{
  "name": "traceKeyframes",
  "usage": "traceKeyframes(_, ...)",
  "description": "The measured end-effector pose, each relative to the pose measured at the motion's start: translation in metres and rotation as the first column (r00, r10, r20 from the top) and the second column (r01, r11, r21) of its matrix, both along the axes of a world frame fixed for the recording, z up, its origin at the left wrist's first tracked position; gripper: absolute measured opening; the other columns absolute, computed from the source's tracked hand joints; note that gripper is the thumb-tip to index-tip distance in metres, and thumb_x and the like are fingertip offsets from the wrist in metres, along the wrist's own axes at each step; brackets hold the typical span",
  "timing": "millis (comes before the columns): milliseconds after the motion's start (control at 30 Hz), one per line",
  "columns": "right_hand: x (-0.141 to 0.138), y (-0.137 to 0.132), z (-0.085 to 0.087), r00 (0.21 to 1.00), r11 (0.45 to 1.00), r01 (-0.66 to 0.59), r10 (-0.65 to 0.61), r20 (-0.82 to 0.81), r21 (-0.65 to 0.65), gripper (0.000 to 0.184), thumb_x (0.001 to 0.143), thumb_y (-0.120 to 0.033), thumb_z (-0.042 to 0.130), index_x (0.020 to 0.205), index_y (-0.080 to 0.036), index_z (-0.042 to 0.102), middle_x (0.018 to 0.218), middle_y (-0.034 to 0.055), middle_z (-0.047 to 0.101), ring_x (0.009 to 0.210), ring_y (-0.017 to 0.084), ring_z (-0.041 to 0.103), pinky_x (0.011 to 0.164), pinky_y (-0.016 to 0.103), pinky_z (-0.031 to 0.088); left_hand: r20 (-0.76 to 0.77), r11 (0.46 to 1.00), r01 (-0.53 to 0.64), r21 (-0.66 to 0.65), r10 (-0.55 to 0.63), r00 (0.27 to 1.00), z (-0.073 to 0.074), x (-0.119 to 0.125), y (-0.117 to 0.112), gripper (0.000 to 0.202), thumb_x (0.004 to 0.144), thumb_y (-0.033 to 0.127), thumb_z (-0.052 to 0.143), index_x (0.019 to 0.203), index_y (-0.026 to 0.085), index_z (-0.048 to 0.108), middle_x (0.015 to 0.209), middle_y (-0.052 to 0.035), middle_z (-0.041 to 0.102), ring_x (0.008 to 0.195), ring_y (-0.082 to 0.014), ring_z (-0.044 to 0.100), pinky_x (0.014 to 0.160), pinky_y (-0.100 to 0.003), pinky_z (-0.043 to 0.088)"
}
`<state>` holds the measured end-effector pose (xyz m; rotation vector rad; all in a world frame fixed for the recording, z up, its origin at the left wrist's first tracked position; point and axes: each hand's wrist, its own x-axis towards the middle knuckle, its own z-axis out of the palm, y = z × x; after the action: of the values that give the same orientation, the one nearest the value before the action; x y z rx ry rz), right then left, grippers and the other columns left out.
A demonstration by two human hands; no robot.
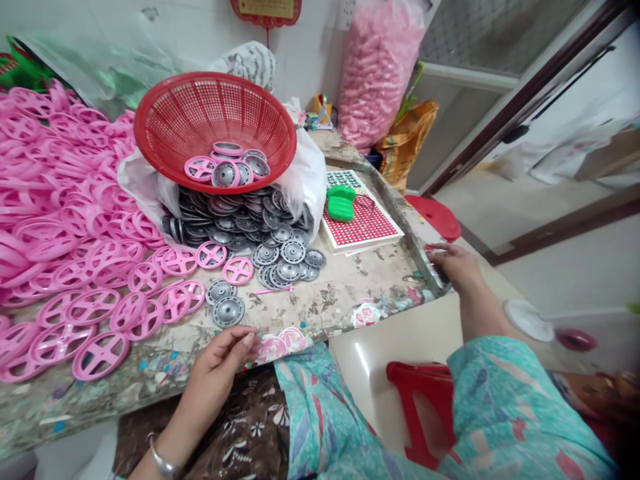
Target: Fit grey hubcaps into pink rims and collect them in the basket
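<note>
The person sat at the near side of a stained worktable (345, 283), both arms reaching over it. The left hand (220, 362) hung at the near edge, its thumb and fingers drawn to a narrow gap beside a small overlapping pile of round pink-and-white stickers (283, 342); I couldn't tell whether anything was pinched there. The pile lay on the table's near rim, just right of the fingertips, and another printed sticker (366, 313) lay farther right along that edge.

The right hand (456, 265) was stretched out to the table's right-hand corner, fingers bent over the raised border. A bit of red showed at the fingertips, but I couldn't make out whether they gripped it.

Beyond the left hand lay two gray hubcap-like discs (229, 311), with more gray discs (293, 252) spilling out of a white plastic bag (311, 170). A red mesh basket (200, 100) sat tilted on top, holding a few gray discs and pink rings. Pink four-spoke wheels (102, 355) covered the left side in a heap. At the far right, a green plastic piece (341, 203) rested on red-patterned sheets (360, 228).
</note>
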<state>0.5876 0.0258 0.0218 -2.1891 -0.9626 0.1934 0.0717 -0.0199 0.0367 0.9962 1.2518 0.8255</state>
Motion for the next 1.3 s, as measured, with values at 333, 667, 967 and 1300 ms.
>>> traceKeyframes(333,0.008,-0.010,0.012,0.997,0.992,0.031,-0.022,0.077,-0.122,0.042,0.071,-0.042,0.063,0.106,-0.018,0.066,0.089,0.0072,0.066,0.072,0.019,0.059,0.070,0.033,0.044,-0.149,0.998,0.038,0.045,-0.031,0.988,0.002,0.011,0.002,0.032,0.068,0.048,0.070,0.085,0.021,0.069,0.082,-0.0039,0.070,0.078,-0.0213,0.063,0.073,-0.030,0.050)
traceKeyframes(667,-0.049,-0.057,0.016,0.974,0.971,0.037,0.018,0.227,-0.234,0.049,0.074,-0.063,0.051,0.094,-0.020,0.065,0.083,0.0062,0.066,0.073,0.023,0.060,0.060,0.030,0.041,-0.211,0.997,0.066,0.030,-0.058,0.976,0.004,0.017,0.004,0.033,0.070,0.050,0.067,0.084,0.020,0.068,0.079,-0.0041,0.070,0.077,-0.0221,0.063,0.071,-0.030,0.049)
traceKeyframes(967,-0.056,-0.058,0.022,0.921,0.942,0.188,-0.071,0.382,-0.278,0.044,0.079,-0.046,0.050,0.112,-0.021,0.063,0.096,0.0116,0.068,0.082,0.027,0.060,0.060,0.032,0.038,-0.200,0.999,0.051,0.014,-0.047,0.979,-0.002,0.017,0.004,0.034,0.068,0.049,0.069,0.086,0.020,0.068,0.081,-0.0045,0.071,0.078,-0.0227,0.064,0.072,-0.030,0.049)
traceKeyframes(1300,-0.013,-0.051,0.015,0.918,0.917,0.275,-0.160,0.364,-0.288,0.039,0.080,-0.039,0.050,0.109,-0.018,0.066,0.095,0.0128,0.065,0.083,0.028,0.057,0.065,0.035,0.040,-0.207,0.997,0.078,0.018,-0.072,0.976,0.000,0.015,0.003,0.033,0.072,0.050,0.066,0.086,0.020,0.067,0.080,-0.0029,0.069,0.079,-0.0210,0.062,0.075,-0.029,0.047)
